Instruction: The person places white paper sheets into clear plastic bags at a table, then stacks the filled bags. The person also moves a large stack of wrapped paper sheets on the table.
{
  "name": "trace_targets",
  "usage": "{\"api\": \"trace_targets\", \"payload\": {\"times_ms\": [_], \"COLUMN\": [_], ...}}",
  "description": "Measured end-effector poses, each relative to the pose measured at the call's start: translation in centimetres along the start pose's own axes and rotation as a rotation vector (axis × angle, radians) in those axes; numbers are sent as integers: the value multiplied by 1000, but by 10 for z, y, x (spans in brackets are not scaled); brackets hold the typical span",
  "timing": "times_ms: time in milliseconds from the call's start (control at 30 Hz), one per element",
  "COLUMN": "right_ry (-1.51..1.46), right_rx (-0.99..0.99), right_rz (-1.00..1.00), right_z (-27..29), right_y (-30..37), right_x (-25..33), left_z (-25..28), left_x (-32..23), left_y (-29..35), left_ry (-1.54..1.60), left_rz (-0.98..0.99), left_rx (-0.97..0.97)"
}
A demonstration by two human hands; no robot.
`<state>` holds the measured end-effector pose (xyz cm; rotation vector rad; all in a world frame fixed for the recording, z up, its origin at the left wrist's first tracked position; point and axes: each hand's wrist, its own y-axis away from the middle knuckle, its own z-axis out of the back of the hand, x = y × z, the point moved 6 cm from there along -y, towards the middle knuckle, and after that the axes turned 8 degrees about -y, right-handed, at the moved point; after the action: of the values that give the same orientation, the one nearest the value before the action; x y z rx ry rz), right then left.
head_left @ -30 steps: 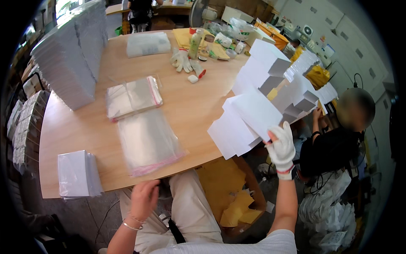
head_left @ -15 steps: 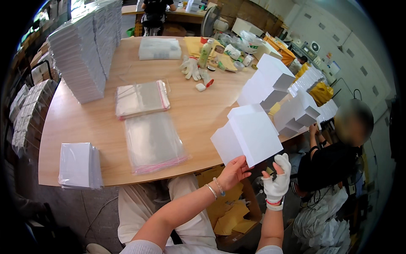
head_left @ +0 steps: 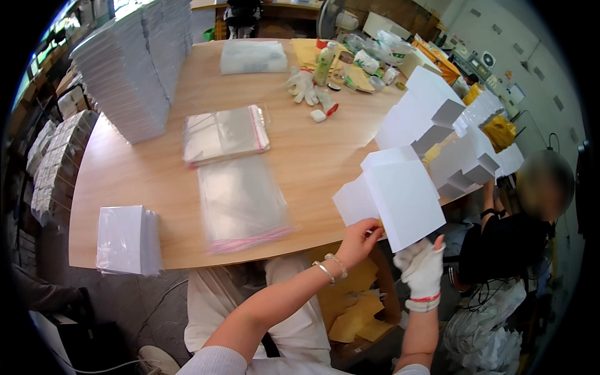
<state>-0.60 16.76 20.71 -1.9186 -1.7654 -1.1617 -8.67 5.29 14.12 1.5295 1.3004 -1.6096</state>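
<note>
My left hand [head_left: 362, 240], bare with bracelets at the wrist, pinches the near edge of a white stepped stack of sheets or card [head_left: 406, 197] at the table's right edge. Its thumb and fingertips are pressed together there. A white glove with bare thumb tip covers my right hand [head_left: 420, 272], just below the stack's near corner. The right thumb stands apart; the other fingers are blurred and partly hidden by the stack. More white stepped stacks [head_left: 419, 115] stand behind it. Clear plastic bags [head_left: 244, 200] with pink edges lie to the left.
A wrapped white pack [head_left: 122, 240] sits at the table's near left, with a tall white stack [head_left: 128, 81] behind. Gloves [head_left: 303, 86] and a bottle [head_left: 324, 64] lie at the back. A box of yellow-brown paper [head_left: 356, 309] is below. A person [head_left: 509, 250] sits at right.
My right hand has moved up against the stack's near corner, its fingers now partly behind it. My left hand stays at the near edge. The whole view has shifted slightly.
</note>
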Motion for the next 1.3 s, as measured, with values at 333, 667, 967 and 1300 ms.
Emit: {"api": "trace_targets", "payload": {"times_ms": [333,667,967,1300], "right_ry": [250,623,344,401], "right_rx": [52,81,239,361], "right_rz": [583,455,19,-340], "right_z": [3,45,16,-18], "right_y": [36,61,18,-28], "right_x": [18,-53,-127,-191], "left_z": [45,217,211,269], "left_x": [-16,9,39,32], "left_y": [59,59,80,90], "left_ry": [-786,-1439,-1772,-1073], "left_rz": [-465,351,-47,206], "left_rx": [82,290,38,-273]}}
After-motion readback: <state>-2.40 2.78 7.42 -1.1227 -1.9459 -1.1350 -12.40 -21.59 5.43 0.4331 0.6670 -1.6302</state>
